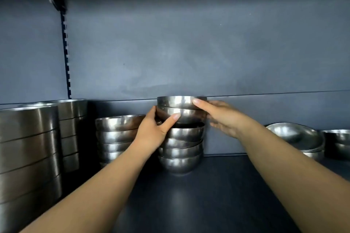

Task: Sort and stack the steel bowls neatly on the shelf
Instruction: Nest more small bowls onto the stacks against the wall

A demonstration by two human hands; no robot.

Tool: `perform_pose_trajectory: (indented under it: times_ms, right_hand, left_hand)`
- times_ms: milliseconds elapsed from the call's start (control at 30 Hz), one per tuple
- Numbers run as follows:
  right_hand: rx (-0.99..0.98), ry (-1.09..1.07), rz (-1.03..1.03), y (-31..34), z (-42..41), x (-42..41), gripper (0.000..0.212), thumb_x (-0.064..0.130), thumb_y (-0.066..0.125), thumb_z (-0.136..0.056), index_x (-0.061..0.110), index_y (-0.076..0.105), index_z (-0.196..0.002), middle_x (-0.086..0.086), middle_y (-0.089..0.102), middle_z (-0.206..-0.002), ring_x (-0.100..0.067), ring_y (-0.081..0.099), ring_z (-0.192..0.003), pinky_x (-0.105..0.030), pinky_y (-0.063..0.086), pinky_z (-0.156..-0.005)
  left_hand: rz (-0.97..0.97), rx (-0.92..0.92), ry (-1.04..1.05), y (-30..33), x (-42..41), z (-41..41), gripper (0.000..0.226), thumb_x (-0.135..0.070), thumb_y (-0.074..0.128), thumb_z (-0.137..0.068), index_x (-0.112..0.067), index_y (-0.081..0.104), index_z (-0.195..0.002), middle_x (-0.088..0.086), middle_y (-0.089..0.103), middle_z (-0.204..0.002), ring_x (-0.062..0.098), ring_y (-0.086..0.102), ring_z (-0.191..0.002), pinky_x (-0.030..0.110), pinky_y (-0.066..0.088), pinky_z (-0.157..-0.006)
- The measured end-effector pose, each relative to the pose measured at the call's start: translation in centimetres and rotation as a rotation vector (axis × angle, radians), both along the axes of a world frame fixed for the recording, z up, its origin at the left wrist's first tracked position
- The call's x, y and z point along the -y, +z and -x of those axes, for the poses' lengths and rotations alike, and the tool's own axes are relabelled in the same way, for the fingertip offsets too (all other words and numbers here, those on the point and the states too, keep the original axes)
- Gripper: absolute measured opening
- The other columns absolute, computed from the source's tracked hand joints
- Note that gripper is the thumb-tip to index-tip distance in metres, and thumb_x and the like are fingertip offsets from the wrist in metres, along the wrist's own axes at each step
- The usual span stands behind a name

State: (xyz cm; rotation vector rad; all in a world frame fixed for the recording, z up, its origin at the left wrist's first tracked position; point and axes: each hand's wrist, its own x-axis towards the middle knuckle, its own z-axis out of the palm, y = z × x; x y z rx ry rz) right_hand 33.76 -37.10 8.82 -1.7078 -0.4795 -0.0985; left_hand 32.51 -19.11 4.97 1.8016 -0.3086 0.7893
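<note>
On the shelf point(217, 185), both hands grip stacked bowls point(180, 111).

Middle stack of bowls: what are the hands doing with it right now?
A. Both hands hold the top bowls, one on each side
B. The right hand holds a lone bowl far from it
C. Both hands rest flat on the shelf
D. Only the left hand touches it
A: the left hand and right hand grip the top bowls of the middle stack from opposite sides.
</note>
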Motion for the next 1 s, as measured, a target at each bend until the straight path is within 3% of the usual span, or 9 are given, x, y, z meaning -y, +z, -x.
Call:
perform_pose_trajectory:
  times_ms: [100, 200, 333, 500, 600, 733, 800, 900, 1000]
  right_hand:
    - [-0.060, 0.014, 0.076, -0.7, -0.6, 0.0, 0.019, 0.045, 0.061, -0.080, 0.027, 0.062, -0.086, 0.022, 0.063, -0.087, 0.005, 0.053, -0.087, -0.022, 0.035, -0.074]
    - [-0.108, 0.038, 0.070, -0.8, -0.8, 0.0, 0.023, 0.045, 0.063, -0.078, 0.027, 0.062, -0.091, 0.017, 0.066, -0.089, -0.003, 0.059, -0.092, -0.028, 0.034, -0.093]
    - [-0.134, 0.125, 0.028, -1.0, -0.8, 0.4, 0.015, 0.036, 0.066, -0.079, 0.028, 0.061, -0.091, 0.018, 0.069, -0.080, 0.000, 0.063, -0.079, -0.027, 0.035, -0.095]
    - [-0.156, 0.157, 0.073, -1.9, -1.3, 0.6, 0.044, 0.019, 0.073, -0.074, 0.033, 0.051, -0.110, 0.012, 0.060, -0.117, -0.010, 0.051, -0.118, -0.036, 0.027, -0.112]
    - [-0.205, 0.159, 0.058, -2.7, -1.6, 0.4, 0.050, 0.018, 0.073, -0.075, 0.029, 0.050, -0.118, 0.009, 0.061, -0.118, -0.010, 0.053, -0.116, -0.038, 0.027, -0.113]
    - [-0.200, 0.183, 0.042, -3.3, -1.6, 0.2, 0.030, 0.021, 0.070, -0.077, 0.026, 0.056, -0.103, 0.012, 0.064, -0.096, -0.001, 0.057, -0.094, -0.027, 0.031, -0.108]
    - [-0.156, 0.184, 0.034, -3.1, -1.4, 0.1, 0.026, 0.019, 0.070, -0.077, 0.025, 0.057, -0.099, 0.014, 0.064, -0.095, 0.006, 0.058, -0.086, -0.013, 0.039, -0.090]
    - [-0.097, 0.202, -0.005, -3.0, -1.1, -0.1, 0.027, 0.012, 0.070, -0.077, 0.022, 0.058, -0.098, 0.011, 0.066, -0.091, 0.010, 0.064, -0.072, -0.006, 0.045, -0.063]
    - [-0.053, 0.213, -0.024, -2.9, -0.9, -0.1, 0.032, 0.005, 0.070, -0.077, 0.017, 0.057, -0.104, 0.007, 0.066, -0.093, 0.009, 0.065, -0.070, -0.004, 0.045, -0.056]
  left_hand:
    - [-0.053, -0.023, 0.011, -1.2, -0.5, -0.2, 0.033, -0.038, 0.067, -0.078, -0.018, 0.059, -0.103, -0.008, 0.067, -0.098, 0.011, 0.061, -0.096, 0.025, 0.043, -0.091]
    - [-0.062, -0.039, 0.000, -1.6, -0.2, 0.3, 0.042, -0.041, 0.064, -0.081, -0.020, 0.056, -0.116, -0.009, 0.066, -0.108, 0.007, 0.060, -0.103, 0.023, 0.041, -0.095]
    - [-0.049, -0.079, -0.023, -2.0, 0.2, 0.8, 0.058, -0.044, 0.061, -0.082, -0.024, 0.043, -0.133, -0.012, 0.059, -0.122, 0.005, 0.054, -0.114, 0.023, 0.035, -0.103]
    - [-0.075, -0.199, -0.027, -2.8, 0.1, 0.8, 0.087, -0.047, 0.068, -0.073, -0.013, 0.028, -0.143, -0.001, 0.051, -0.137, 0.014, 0.046, -0.126, 0.033, 0.031, -0.112]
    - [-0.092, -0.232, -0.008, -2.9, -0.2, 1.0, 0.107, -0.064, 0.064, -0.057, -0.009, 0.031, -0.142, 0.002, 0.054, -0.135, 0.017, 0.048, -0.125, 0.036, 0.033, -0.111]
    - [-0.095, -0.224, 0.010, -3.1, -0.2, 1.1, 0.108, -0.071, 0.059, -0.046, -0.012, 0.040, -0.135, 0.001, 0.059, -0.128, 0.017, 0.053, -0.119, 0.037, 0.036, -0.109]
    - [-0.080, -0.218, 0.008, -3.2, -0.2, 1.0, 0.099, -0.069, 0.059, -0.048, -0.013, 0.046, -0.128, 0.001, 0.062, -0.123, 0.017, 0.056, -0.115, 0.038, 0.038, -0.107]
    - [-0.050, -0.206, -0.020, -3.4, -0.3, 1.1, 0.093, -0.067, 0.061, -0.049, -0.013, 0.049, -0.124, 0.001, 0.063, -0.119, 0.016, 0.058, -0.111, 0.036, 0.040, -0.106]
    - [-0.059, -0.177, -0.047, -3.5, -0.5, 1.0, 0.084, -0.055, 0.070, -0.056, -0.017, 0.047, -0.127, -0.007, 0.061, -0.119, 0.008, 0.056, -0.110, 0.023, 0.039, -0.097]
